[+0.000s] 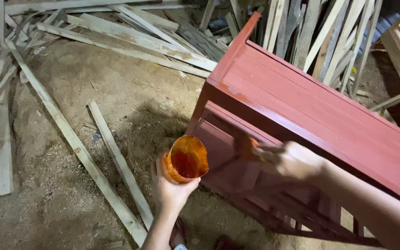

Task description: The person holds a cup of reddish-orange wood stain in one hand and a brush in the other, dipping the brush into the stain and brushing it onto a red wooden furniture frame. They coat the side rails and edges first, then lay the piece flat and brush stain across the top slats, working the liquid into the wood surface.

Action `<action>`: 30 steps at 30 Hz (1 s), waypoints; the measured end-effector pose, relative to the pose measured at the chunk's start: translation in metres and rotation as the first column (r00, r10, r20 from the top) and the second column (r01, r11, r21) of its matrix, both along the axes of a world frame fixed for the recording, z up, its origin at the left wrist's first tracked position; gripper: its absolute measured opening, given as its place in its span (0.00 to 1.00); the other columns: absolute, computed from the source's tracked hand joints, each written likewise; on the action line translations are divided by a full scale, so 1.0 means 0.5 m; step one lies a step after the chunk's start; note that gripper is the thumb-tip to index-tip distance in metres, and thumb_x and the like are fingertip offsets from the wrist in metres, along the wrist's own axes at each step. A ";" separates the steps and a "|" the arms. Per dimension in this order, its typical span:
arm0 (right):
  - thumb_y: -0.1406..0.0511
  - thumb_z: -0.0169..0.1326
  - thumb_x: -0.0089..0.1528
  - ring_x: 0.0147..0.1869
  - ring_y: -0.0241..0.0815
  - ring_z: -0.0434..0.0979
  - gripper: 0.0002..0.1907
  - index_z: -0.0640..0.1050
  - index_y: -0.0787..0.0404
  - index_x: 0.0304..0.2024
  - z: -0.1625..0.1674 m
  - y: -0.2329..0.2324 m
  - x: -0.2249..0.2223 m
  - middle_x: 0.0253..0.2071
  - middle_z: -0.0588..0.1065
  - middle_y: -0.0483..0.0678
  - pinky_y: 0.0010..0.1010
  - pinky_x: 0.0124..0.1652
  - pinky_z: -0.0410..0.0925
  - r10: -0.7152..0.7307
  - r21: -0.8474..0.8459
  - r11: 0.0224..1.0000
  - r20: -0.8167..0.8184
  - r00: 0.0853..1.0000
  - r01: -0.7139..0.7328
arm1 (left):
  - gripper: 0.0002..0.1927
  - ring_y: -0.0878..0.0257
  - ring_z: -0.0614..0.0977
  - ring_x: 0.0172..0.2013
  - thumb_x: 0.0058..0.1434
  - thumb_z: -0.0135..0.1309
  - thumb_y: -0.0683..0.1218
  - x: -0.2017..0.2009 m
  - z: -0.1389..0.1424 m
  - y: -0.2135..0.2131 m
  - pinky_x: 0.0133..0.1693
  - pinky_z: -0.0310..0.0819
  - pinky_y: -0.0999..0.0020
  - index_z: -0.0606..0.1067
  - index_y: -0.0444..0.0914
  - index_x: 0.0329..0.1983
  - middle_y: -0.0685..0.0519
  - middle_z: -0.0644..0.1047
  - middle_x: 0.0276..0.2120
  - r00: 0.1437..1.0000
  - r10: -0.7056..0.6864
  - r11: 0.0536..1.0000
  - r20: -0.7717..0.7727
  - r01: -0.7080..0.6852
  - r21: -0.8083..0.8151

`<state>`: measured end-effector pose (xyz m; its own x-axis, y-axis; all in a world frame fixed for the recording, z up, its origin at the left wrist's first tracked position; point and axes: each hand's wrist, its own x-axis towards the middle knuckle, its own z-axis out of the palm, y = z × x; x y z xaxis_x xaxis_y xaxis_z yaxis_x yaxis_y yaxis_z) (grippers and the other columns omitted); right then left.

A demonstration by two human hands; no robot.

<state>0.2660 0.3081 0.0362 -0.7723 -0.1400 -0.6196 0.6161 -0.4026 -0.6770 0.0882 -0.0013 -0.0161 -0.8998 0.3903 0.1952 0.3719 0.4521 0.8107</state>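
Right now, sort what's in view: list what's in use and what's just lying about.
In use:
left hand holding orange paint cup
right hand with brush
red wooden cabinet

Lying about:
loose wooden slats
sawdust-covered floor
planks leaning behind

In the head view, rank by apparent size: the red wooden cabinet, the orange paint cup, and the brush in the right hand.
1. Red wooden cabinet, by far the largest.
2. Orange paint cup, held in the left hand.
3. Brush in the right hand; blurred and partly hidden, so only seemingly smallest.
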 end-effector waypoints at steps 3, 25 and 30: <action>0.56 0.39 0.63 0.60 0.46 0.80 0.29 0.71 0.58 0.64 0.004 0.010 -0.002 0.68 0.67 0.57 0.34 0.49 0.76 0.714 0.934 -0.339 0.334 0.616 -0.113 | 0.54 0.45 0.74 0.58 0.28 0.77 0.52 -0.008 -0.004 0.000 0.53 0.76 0.50 0.66 0.37 0.61 0.45 0.72 0.55 0.998 -0.010 0.999 -0.063 0.013 0.037; 0.73 0.54 0.61 0.72 0.54 0.70 0.07 0.77 0.59 0.41 -0.044 -0.048 -0.234 0.69 0.70 0.58 0.32 0.47 0.77 0.881 0.818 -0.400 0.218 0.421 0.414 | 0.52 0.47 0.77 0.54 0.28 0.77 0.49 -0.025 0.002 0.025 0.50 0.78 0.50 0.67 0.40 0.59 0.45 0.71 0.53 1.000 0.028 0.999 0.001 -0.028 0.041; 0.72 0.56 0.54 0.68 0.52 0.71 0.25 0.78 0.56 0.55 -0.025 -0.024 -0.151 0.64 0.71 0.57 0.39 0.49 0.75 0.890 0.776 -0.437 0.298 0.346 0.455 | 0.55 0.47 0.75 0.56 0.26 0.78 0.50 -0.037 -0.005 0.028 0.49 0.79 0.50 0.65 0.39 0.60 0.45 0.70 0.55 0.999 0.040 0.999 -0.005 -0.040 -0.029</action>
